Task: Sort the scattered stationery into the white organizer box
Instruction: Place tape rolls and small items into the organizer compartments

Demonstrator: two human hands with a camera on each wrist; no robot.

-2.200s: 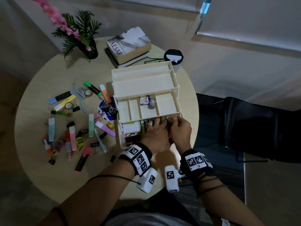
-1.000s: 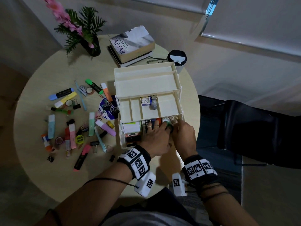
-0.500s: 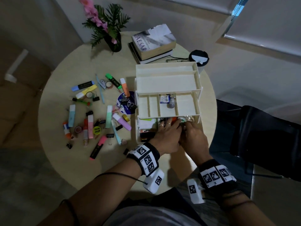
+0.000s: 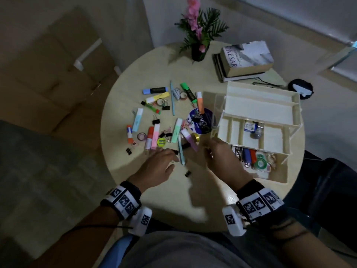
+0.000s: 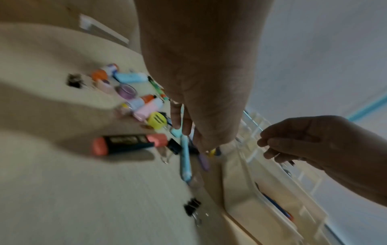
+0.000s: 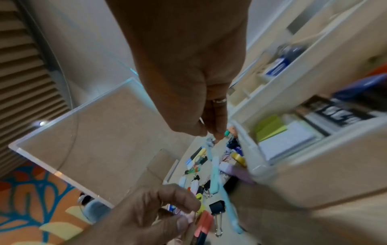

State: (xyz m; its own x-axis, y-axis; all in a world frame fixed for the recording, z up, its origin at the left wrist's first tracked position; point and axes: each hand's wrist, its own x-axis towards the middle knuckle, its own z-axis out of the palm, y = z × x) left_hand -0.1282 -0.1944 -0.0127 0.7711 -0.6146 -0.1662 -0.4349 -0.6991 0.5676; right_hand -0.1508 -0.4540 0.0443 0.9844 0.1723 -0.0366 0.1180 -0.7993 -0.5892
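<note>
Both hands empty w/ fingers loosely bent over the loose stationery left of box [image 4: 257,120]: drop left hand [image 4: 156,167] onto blue pen [image 4: 181,151] by its fingertips, pinch mid-barrel, keep right hand [image 4: 220,157] clear of box wall, lift w/o nudging binder clip [image 4: 187,174].

I have both forearms reaching forward, each wrist wrapped in a marker band. My left hand [image 4: 156,167] is palm down, fingers loosely curled and holding nothing. My right hand [image 4: 220,157] sits just beside it, fingers curled downward, with nothing visibly in its grip.
</note>
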